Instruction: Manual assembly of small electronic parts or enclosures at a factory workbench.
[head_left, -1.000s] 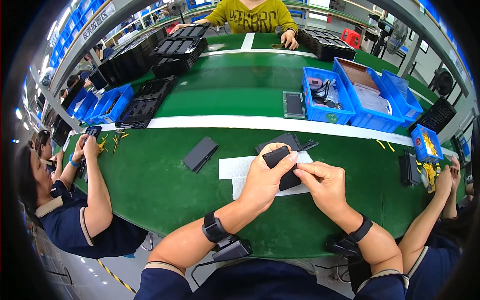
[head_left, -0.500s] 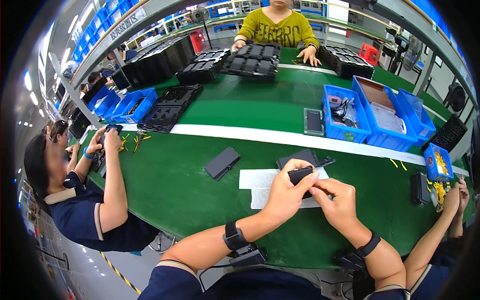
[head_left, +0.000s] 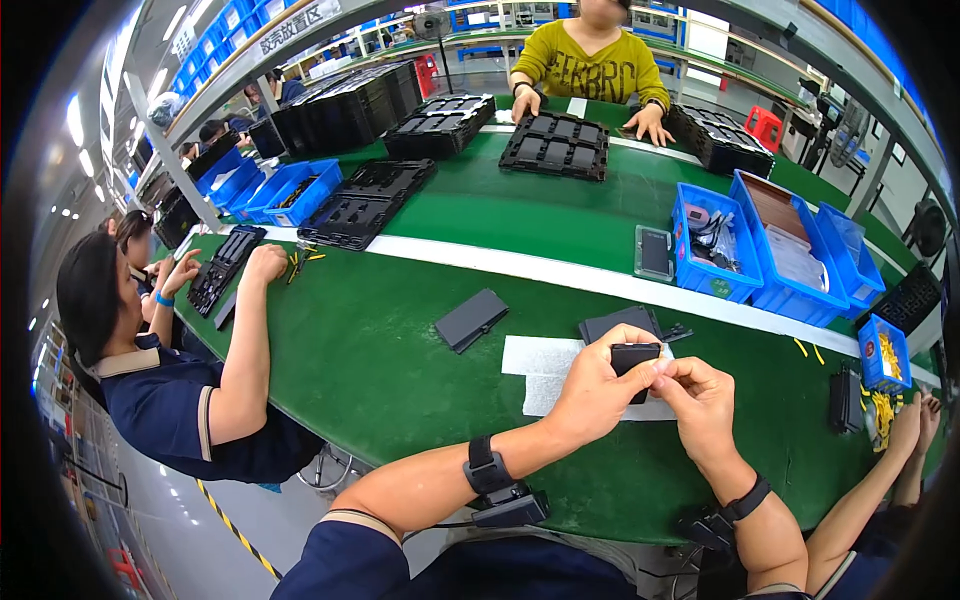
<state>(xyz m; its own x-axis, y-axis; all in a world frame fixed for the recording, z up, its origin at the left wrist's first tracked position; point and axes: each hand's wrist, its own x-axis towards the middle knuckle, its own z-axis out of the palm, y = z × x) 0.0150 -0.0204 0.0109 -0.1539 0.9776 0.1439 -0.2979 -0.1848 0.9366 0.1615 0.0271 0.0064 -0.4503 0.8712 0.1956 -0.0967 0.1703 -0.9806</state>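
Observation:
My left hand (head_left: 592, 388) is closed around a small flat black rectangular case (head_left: 632, 358), holding it above the table. At the right edge of the case, my right hand (head_left: 698, 392) is in a pinch, thumb and fingertips against it; anything small between those fingertips is hidden. Under my hands lies a white foam sheet (head_left: 540, 385). Just beyond it is a group of flat black panels (head_left: 612, 323), partly covered by my left hand. A stack of similar dark panels (head_left: 470, 320) lies to the left of the sheet.
Blue bins (head_left: 718, 285) stand beyond the white strip on the right, beside a clear box (head_left: 653, 252). A small blue bin of yellow pieces (head_left: 884, 352) is at far right, near a co-worker's hands (head_left: 920, 420). Black trays (head_left: 368, 204) lie at the back left.
The person opposite has lowered a black tray onto the green table. The co-worker at left has parted their hands from a dark item. My hands keep the same hold; the view has shifted slightly.

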